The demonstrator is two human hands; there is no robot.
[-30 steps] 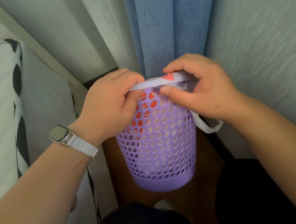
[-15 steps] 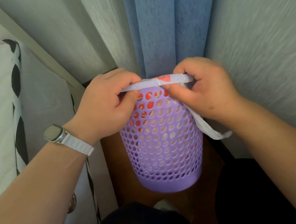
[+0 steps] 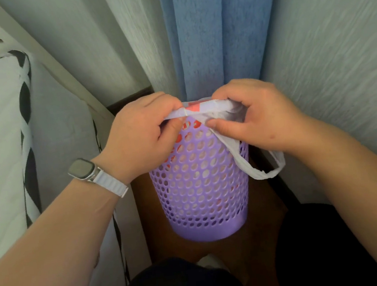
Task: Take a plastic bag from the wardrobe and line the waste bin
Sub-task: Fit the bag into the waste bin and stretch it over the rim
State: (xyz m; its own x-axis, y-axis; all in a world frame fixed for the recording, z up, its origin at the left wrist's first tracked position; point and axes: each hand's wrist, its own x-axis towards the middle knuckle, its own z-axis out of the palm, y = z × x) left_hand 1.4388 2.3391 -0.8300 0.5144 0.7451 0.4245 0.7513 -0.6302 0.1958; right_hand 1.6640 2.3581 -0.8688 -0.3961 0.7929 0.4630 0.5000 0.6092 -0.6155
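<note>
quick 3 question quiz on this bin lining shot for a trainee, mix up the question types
1. True or false: the white plastic bag is pinched by both the left hand and the right hand at the rim of the purple perforated plastic bin.
2. The loose bag handle loop hangs on which side of the bin? A) left B) right C) inside it
3. Fill in: the wrist with the white-strapped watch is the ____ one.

Key: 1 true; 2 B; 3 left
</note>
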